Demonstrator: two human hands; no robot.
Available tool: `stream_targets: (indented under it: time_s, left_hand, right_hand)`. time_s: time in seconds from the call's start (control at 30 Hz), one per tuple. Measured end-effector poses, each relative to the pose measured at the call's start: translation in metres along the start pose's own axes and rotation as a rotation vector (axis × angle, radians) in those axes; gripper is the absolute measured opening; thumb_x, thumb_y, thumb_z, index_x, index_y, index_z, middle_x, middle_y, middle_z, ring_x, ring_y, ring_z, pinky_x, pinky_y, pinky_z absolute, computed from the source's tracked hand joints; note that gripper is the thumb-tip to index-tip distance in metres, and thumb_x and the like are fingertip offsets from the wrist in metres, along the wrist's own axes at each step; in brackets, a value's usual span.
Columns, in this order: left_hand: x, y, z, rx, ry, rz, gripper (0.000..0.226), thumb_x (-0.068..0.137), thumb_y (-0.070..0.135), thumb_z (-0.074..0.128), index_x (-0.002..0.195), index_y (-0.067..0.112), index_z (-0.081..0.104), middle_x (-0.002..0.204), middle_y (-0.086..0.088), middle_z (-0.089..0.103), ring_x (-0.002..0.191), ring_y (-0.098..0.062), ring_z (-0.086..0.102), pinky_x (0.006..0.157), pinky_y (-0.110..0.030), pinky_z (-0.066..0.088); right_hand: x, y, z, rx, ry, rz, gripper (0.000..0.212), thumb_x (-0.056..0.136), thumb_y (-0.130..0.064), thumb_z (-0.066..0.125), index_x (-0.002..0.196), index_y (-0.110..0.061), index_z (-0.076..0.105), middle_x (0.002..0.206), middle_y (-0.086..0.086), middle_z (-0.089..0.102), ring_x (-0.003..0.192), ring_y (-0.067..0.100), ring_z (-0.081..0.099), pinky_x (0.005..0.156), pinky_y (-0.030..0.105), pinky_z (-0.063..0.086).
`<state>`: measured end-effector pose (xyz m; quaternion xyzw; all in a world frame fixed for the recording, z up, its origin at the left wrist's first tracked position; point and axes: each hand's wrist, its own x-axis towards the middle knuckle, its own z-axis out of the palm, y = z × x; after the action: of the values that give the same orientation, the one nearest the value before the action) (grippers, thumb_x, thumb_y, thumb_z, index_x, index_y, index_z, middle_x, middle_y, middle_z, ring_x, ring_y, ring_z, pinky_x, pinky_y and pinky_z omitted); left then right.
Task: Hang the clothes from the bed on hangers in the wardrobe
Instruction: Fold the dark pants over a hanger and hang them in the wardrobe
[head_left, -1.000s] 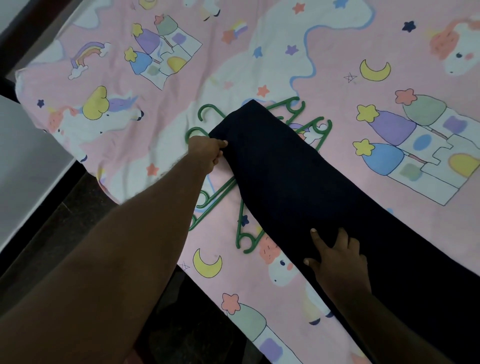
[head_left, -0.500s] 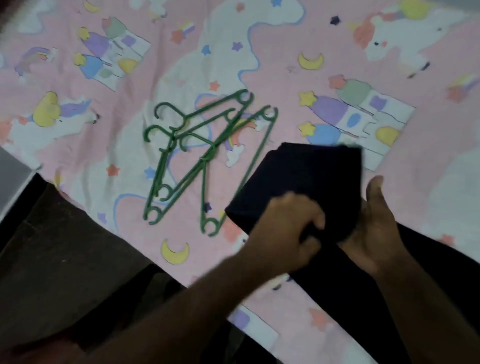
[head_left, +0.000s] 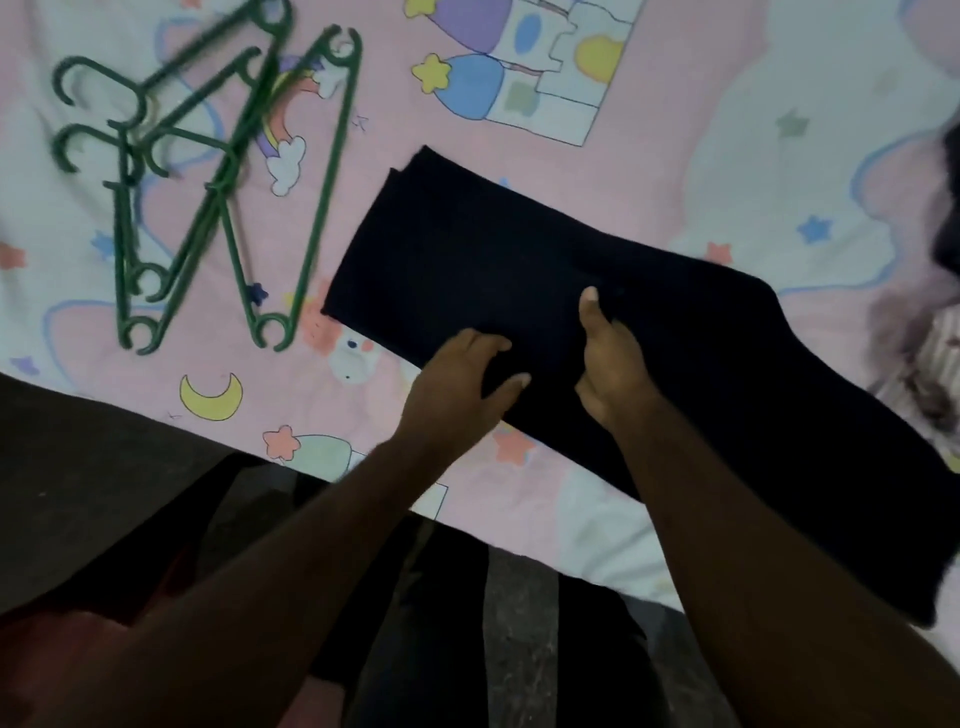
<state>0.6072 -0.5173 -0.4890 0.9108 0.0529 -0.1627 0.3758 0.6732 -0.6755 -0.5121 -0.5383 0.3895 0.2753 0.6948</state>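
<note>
- Bedsheet (head_left: 675, 130): pink and white, printed with castles, stars, moons and unicorns; it fills the upper two-thirds of the frame.
- Dark garment (head_left: 467, 249): navy, folded into a long flat band. It lies on the bedsheet and runs from the centre of the frame down to the lower right edge, with its squared end pointing to the upper left.
- Left hand (head_left: 462, 374): reaches in from the lower left and sits across the near edge of the dark garment at centre frame. Its fingers are bent with the tips on the cloth and the thumb is spread aside; whether they pinch the fabric cannot be told.
- Right hand (head_left: 608, 358): just to the right of the left hand, on the dark garment. The thumb lies straight along the top of the cloth and the other fingers are curled in, grasping a fold.
- Green hangers (head_left: 208, 171): several plastic hangers overlap in a loose heap at the upper left, apart from the garment.
- Other clothes (head_left: 935, 338): a blurred pile at the right edge.
</note>
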Motion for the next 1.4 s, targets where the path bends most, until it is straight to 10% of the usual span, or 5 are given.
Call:
stream_targets:
  time_s: [0.33, 0.47, 0.83, 1.23, 1.4]
  left_hand:
    - [0.047, 0.038, 0.067, 0.353, 0.02, -0.166, 0.052, 0.093, 0.047, 0.054, 0.132, 0.014, 0.045, 0.13, -0.009, 0.046, 0.118, -0.028, 0.044, 0.091, -0.04, 0.04]
    - [0.052, 0.043, 0.072, 0.391, 0.024, -0.158, 0.036, 0.098, 0.036, 0.047, 0.126, 0.012, 0.049, 0.124, -0.009, 0.053, 0.113, -0.026, 0.05, 0.087, -0.039, 0.042]
    - [0.053, 0.023, 0.046, -0.191, -0.066, -0.234, 0.014, 0.094, 0.016, 0.061, 0.1, 0.006, 0.069, 0.092, -0.008, 0.07, 0.083, -0.019, 0.064, 0.08, -0.034, 0.053]
    - [0.043, 0.026, 0.056, 0.207, 0.017, -0.148, 0.024, 0.099, 0.021, 0.048, 0.114, 0.004, 0.056, 0.11, -0.014, 0.058, 0.098, -0.028, 0.057, 0.073, -0.037, 0.046]
    - [0.052, 0.013, 0.04, -0.203, 0.036, -0.299, 0.015, 0.098, 0.012, 0.048, 0.085, 0.005, 0.052, 0.08, -0.009, 0.057, 0.074, -0.023, 0.056, 0.068, -0.035, 0.047]
  right_hand:
    - [0.003, 0.024, -0.022, 0.049, 0.01, 0.124, 0.033, 0.105, -0.039, 0.039, 0.119, -0.019, 0.06, 0.088, 0.0, 0.064, 0.071, 0.011, 0.063, 0.068, 0.033, 0.056]
    - [0.004, 0.024, -0.017, 0.004, -0.012, 0.062, 0.031, 0.107, -0.032, 0.034, 0.128, -0.021, 0.055, 0.118, 0.008, 0.066, 0.103, 0.023, 0.066, 0.07, 0.034, 0.058]
    - [0.001, 0.019, -0.015, -0.092, -0.005, 0.003, 0.043, 0.095, -0.059, 0.046, 0.125, -0.03, 0.059, 0.121, -0.004, 0.067, 0.107, 0.019, 0.065, 0.082, 0.044, 0.057]
    - [0.003, 0.026, -0.018, -0.1, -0.045, 0.001, 0.018, 0.107, -0.035, 0.036, 0.115, -0.027, 0.049, 0.1, -0.008, 0.059, 0.093, 0.013, 0.06, 0.065, 0.032, 0.051]
    - [0.001, 0.023, -0.011, -0.063, 0.027, -0.018, 0.025, 0.104, -0.035, 0.044, 0.115, -0.019, 0.061, 0.102, -0.001, 0.07, 0.096, 0.021, 0.068, 0.075, 0.037, 0.058]
